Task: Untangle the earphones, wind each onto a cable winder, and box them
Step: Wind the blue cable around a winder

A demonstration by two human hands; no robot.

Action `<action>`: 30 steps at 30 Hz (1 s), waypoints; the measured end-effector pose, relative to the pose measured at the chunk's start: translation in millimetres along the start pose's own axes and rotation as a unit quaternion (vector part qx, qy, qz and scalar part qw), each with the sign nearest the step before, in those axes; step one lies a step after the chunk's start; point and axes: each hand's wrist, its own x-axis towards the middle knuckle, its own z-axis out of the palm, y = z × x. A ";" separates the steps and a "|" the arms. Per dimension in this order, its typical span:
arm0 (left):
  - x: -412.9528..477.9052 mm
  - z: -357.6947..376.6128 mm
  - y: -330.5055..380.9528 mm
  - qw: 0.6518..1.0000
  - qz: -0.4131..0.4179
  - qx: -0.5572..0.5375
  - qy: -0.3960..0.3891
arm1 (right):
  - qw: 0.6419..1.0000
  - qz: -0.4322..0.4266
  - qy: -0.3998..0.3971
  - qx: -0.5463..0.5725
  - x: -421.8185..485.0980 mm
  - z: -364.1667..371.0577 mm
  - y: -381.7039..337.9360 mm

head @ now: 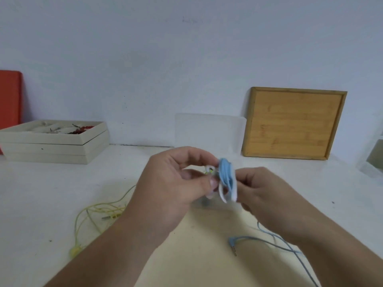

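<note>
A white cable winder (232, 193) with blue earphone cable (226, 172) wrapped round it is held up above the table in the middle of the view. My left hand (172, 191) pinches its left side with thumb and fingers. My right hand (267, 197) grips its right side. The loose end of the blue cable trails down to the table, its jack plug (233, 246) lying at the lower right. The yellow earphones (99, 214) lie in loose loops on the table at the left, partly behind my left forearm.
A cream tray box (51, 146) with small items stands at the back left, a red board (9, 100) behind it. A clear plastic box (209, 131) and a wooden tray (294, 123) lean against the wall at the back. A beige mat (196, 255) lies under my hands.
</note>
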 end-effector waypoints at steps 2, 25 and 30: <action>3.2 -2.6 -3.6 0.995 -0.003 0.041 0.092 | 0.998 -0.020 -0.063 0.011 -1.3 6.4 -0.5; 3.0 -1.7 -13.0 0.968 0.011 0.213 0.130 | 0.983 -0.073 -0.156 0.057 -12.2 -2.8 -17.2; 1.0 0.1 -17.1 0.972 0.003 0.231 0.027 | 0.987 -0.076 -0.021 0.142 -11.9 -13.0 -17.4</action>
